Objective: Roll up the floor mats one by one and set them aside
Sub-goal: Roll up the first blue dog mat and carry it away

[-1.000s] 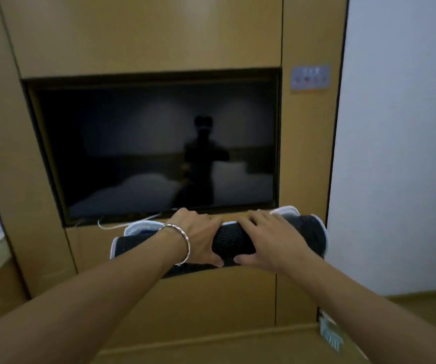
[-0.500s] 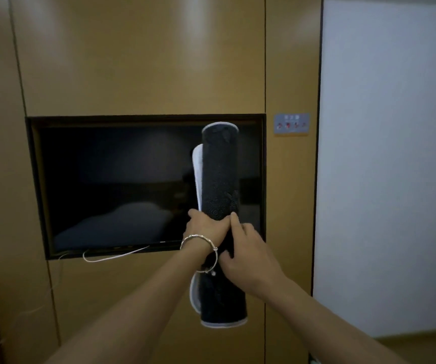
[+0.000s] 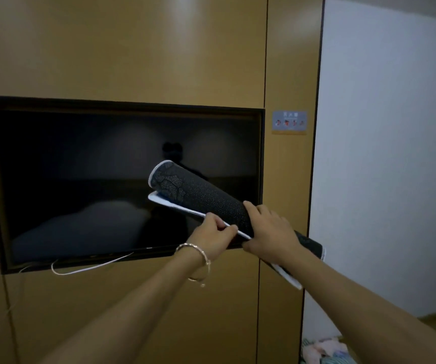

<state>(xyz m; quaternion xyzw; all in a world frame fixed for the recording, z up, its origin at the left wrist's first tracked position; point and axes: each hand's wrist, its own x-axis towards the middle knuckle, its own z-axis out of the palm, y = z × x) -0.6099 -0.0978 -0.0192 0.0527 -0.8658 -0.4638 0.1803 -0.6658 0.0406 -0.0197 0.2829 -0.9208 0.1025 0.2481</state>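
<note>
A rolled floor mat (image 3: 201, 197), dark with fine white dots and a white underside and edge, is held up in the air in front of a wall-mounted screen. It slants from upper left to lower right. My left hand (image 3: 213, 237), with a bracelet on the wrist, pinches the mat's loose white edge near the middle. My right hand (image 3: 270, 231) wraps over the roll just to the right. The roll's lower end (image 3: 314, 248) sticks out past my right hand.
A dark screen (image 3: 106, 179) sits recessed in a wooden wall panel (image 3: 132, 48), with a white cable (image 3: 85, 267) hanging below it. A small sign (image 3: 289, 122) is on the panel. A white wall (image 3: 395, 153) is at right. Cloth lies on the floor (image 3: 324, 349).
The roll went from level, to upright, to slanted down to the right. My left hand moved from around the roll to pinching its white edge. The view shifted left.
</note>
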